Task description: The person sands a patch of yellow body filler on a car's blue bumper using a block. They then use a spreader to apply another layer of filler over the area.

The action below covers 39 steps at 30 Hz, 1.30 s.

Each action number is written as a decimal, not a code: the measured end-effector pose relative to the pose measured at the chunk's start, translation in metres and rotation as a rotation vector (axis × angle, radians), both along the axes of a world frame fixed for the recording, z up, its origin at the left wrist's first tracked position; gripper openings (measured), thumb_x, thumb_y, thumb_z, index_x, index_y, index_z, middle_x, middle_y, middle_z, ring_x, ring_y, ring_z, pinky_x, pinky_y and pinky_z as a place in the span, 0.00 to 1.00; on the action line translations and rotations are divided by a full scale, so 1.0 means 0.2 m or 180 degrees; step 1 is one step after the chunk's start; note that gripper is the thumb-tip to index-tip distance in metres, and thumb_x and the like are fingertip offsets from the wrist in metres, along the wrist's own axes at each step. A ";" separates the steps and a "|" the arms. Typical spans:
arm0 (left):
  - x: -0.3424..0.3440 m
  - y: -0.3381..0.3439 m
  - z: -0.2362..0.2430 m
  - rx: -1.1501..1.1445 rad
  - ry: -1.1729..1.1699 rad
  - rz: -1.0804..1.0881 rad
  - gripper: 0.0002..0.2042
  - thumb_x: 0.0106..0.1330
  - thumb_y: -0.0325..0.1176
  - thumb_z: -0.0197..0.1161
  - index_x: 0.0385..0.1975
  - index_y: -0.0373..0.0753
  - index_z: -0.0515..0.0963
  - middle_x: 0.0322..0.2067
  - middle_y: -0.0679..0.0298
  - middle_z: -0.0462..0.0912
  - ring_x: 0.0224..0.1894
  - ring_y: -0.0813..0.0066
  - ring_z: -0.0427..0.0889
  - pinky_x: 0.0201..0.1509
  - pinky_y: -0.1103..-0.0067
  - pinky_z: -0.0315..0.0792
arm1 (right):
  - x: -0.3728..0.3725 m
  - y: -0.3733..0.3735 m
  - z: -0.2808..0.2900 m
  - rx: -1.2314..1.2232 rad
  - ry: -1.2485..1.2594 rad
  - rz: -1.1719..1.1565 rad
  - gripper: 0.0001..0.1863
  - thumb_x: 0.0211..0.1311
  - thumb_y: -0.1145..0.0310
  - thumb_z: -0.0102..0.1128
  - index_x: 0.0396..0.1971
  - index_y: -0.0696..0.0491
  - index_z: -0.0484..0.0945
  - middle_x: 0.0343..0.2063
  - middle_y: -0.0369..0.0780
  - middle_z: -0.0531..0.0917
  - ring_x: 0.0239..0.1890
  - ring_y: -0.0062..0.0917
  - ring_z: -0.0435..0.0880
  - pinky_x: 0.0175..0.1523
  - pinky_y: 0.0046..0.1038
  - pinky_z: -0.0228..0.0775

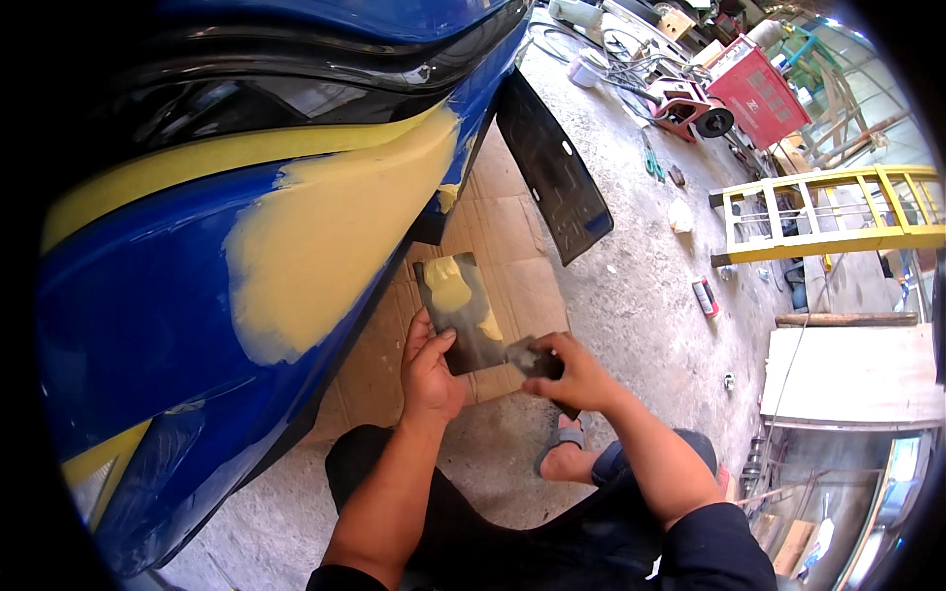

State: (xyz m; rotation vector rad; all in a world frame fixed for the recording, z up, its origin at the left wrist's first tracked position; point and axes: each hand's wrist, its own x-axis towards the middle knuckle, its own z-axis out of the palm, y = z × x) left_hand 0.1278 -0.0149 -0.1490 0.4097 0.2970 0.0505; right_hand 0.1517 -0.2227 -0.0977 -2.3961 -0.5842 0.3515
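My left hand (432,374) grips the near left edge of a flat grey mixing plate (471,347), thumb on top. A thick dollop of yellow body filler (448,286) sits on its far part, with a smaller smear near its right edge. My right hand (579,376) is closed on a dark, slightly blurred putty spreader (533,361), whose end is at the plate's lower right corner. To the left, a blue vehicle body panel (148,286) carries a broad patch of spread yellow filler (320,222).
Flattened cardboard (493,217) lies under the plate. A black mudflap-like panel (555,167) hangs from the vehicle. On the concrete floor to the right are a yellow ladder (838,239), a red machine (759,94), a small can (706,297) and a pale board (847,372).
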 end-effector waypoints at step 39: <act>-0.05 -0.07 -0.18 0.2233 0.1243 -0.0451 0.20 0.58 0.19 0.49 0.52 0.32 0.69 0.48 0.61 0.76 0.50 0.75 0.74 0.56 0.80 0.63 | 0.64 0.26 -0.06 0.1407 -0.2448 0.0389 0.27 0.47 0.72 0.65 0.52 0.51 0.73 0.59 0.47 0.67 0.61 0.44 0.66 0.61 0.39 0.62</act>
